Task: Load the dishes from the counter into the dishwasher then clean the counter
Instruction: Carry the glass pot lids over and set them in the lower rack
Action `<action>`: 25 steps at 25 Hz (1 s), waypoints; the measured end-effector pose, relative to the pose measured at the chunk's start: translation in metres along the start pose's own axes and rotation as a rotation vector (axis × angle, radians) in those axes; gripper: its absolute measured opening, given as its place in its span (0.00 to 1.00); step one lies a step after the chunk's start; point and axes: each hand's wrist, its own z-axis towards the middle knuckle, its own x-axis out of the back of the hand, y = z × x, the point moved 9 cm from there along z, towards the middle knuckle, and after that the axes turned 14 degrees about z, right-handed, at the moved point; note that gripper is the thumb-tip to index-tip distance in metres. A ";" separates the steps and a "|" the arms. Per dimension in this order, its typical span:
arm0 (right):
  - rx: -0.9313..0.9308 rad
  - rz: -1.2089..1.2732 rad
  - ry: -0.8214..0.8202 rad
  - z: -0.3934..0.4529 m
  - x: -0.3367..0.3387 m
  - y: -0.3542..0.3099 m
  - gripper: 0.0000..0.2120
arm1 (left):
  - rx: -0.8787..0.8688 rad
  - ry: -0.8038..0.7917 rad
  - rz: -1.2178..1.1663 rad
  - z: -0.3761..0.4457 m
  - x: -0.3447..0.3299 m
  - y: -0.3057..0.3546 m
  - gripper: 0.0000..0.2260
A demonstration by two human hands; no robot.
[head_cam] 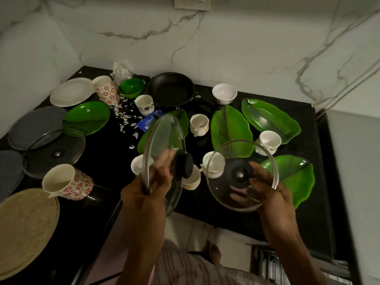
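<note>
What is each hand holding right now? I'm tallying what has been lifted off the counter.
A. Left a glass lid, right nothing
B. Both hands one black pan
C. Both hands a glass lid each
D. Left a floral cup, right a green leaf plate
C: the left hand grips the rim of a tilted glass lid, and the right hand holds a second glass lid above the counter.

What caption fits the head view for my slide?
Left hand and right hand each hold a glass lid over a cluttered black counter.
</note>
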 end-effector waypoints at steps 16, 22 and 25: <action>0.098 -0.063 0.261 -0.105 0.089 0.024 0.17 | 0.090 -0.172 0.138 -0.072 -0.005 -0.037 0.14; 0.110 -0.130 0.246 -0.145 0.137 0.020 0.16 | 0.141 -0.173 0.144 -0.131 -0.019 -0.050 0.12; 0.098 -0.161 0.225 -0.170 0.170 0.019 0.15 | 0.176 -0.135 0.136 -0.170 -0.026 -0.055 0.15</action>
